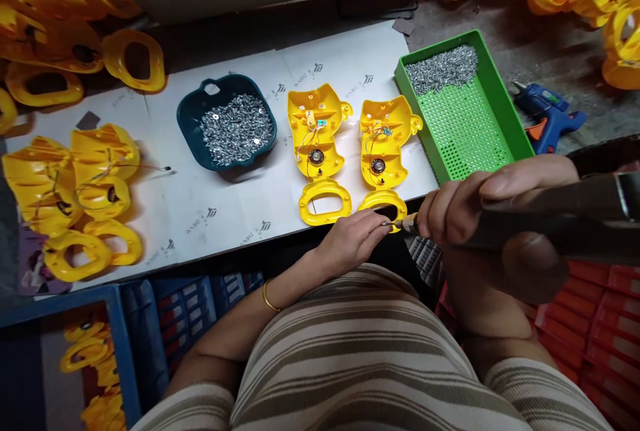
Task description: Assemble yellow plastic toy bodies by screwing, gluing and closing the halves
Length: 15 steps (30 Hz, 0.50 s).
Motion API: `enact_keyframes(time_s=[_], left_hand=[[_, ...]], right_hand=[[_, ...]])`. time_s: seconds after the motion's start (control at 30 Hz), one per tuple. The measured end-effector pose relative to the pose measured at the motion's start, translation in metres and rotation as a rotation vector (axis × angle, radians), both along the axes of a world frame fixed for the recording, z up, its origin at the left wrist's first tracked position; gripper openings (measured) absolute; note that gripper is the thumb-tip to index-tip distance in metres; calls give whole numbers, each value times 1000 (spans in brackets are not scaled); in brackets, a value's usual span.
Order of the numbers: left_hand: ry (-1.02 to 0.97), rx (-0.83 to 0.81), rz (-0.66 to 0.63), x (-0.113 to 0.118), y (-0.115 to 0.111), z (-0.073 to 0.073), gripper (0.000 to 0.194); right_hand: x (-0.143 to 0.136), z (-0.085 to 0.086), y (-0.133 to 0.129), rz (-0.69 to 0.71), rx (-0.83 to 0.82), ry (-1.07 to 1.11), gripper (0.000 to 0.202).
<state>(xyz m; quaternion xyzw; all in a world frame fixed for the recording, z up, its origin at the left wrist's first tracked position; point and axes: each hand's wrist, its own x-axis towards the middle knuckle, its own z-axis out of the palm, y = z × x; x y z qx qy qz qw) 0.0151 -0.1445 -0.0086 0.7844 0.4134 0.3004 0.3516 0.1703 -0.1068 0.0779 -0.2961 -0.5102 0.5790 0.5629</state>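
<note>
My right hand (pixel 460 208) is wrapped round the dark body of an electric screwdriver (pixel 555 211), whose bit points left. At the tip of that bit, my left hand (pixel 356 236) is closed in a pinch on a small metal piece that looks like a screw (pixel 385 223). Just beyond the fingers lies an open yellow plastic shell half (pixel 385 111) with wires, a round speaker and a ring-shaped handle (pixel 383 199). Another yellow shell half (pixel 317 124) of the same kind sits to its left, also with its inside facing up.
A dark teal bowl (pixel 187 111) holds many small screws. The green basket (pixel 505 108) has a heap of metal screws at its far end. A blue glue gun (pixel 547 114) lies beyond it. More yellow shells (pixel 105 158) are at left; a blue crate (pixel 120 351) stands below.
</note>
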Motion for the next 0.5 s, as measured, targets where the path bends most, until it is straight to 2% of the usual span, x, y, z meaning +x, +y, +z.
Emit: enact_keyframes(time_s=[0.1, 0.13, 0.2, 0.23, 0.3, 0.37, 0.43, 0.5], left_hand=[[12, -54, 8, -1, -1, -1, 32], [18, -63, 30, -1, -2, -1, 38], [44, -3, 110, -3, -2, -1, 49], [76, 67, 157, -3, -1, -1, 47], [185, 226, 224, -4, 2, 0, 36], [326, 314, 236, -3, 5, 2, 31], [430, 325, 223, -1, 9, 2, 33], [483, 311, 221, 1, 11, 1, 36]], right_hand=[[4, 0, 3, -28, 87, 35, 23], [6, 0, 6, -25, 103, 13, 23], [9, 0, 12, -23, 149, -26, 24], [10, -2, 16, -31, 181, -39, 23], [8, -8, 25, -123, 239, -32, 20], [4, -18, 34, -260, 285, -10, 18], [0, -29, 42, -348, 292, -39, 18], [-4, -39, 50, -366, 281, -114, 21]])
